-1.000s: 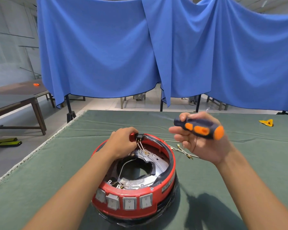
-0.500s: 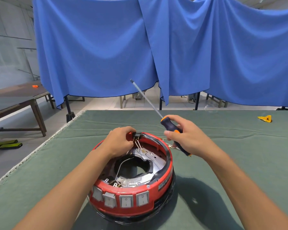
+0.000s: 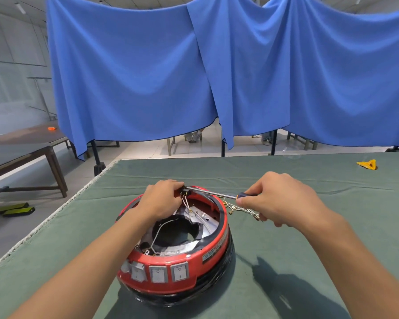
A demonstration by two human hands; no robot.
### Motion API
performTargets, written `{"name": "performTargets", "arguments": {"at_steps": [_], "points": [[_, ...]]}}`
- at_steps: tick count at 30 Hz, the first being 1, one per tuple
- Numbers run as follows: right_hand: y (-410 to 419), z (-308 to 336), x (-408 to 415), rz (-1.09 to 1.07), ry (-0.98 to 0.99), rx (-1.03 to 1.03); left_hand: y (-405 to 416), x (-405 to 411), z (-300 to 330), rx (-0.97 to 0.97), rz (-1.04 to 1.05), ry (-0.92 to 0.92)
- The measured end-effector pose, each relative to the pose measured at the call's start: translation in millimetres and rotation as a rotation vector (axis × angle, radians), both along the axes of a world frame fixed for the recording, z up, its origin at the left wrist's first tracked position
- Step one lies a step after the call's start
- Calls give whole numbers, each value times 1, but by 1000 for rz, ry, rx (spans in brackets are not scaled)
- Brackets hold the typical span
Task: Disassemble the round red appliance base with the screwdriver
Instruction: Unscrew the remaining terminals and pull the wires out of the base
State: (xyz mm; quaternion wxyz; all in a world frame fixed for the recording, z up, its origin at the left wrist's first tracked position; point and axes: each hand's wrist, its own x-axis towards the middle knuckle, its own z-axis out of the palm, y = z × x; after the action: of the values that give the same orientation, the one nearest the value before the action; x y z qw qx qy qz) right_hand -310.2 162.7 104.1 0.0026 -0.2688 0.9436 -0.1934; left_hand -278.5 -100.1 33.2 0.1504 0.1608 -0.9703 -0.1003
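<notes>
base: round red appliance base [image 3: 171,268] sits on the green surface [image 3: 286,249], switch row facing the camera, top open, inner metal plate and loose wires exposed.
left hand: left hand [image 3: 161,201] is on the far rim, fingers curled around a small black connector block [image 3: 186,192] with wires hanging from it.
right hand: right hand [image 3: 279,199] has its fingers wrapped around the screwdriver [image 3: 213,193] handle; only the handle's front end shows.
change: half a second ago the shaft pointed up and away; now it lies nearly level across the rim, tip right at the block beside the left fingers.
meaning: tool looks lined up on the block's fastener, so I judge loosening comes next. Tip seating is hidden by the left hand.
risk: tip could slip toward the left fingers.
also: loose wire bundle [image 3: 244,209] lies on the surface just right of the base.
</notes>
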Motion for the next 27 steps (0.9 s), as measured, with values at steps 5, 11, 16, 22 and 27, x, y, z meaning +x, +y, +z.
{"name": "performTargets", "arguments": {"at_steps": [5,11,16,22,27], "points": [[-4,-4,-2,-2,14,11,-9,2,-2,149,-72,48],[-6,-9,-6,-3,2,1,-10,5,-3,275,-79,127],[-6,-10,-8,2,2,9,-12,5,-5,246,8,235],[-6,-10,-5,-9,-2,4,-10,5,-6,203,21,212],[-6,-9,-3,-28,-5,10,-11,6,-7,185,18,221]]}}
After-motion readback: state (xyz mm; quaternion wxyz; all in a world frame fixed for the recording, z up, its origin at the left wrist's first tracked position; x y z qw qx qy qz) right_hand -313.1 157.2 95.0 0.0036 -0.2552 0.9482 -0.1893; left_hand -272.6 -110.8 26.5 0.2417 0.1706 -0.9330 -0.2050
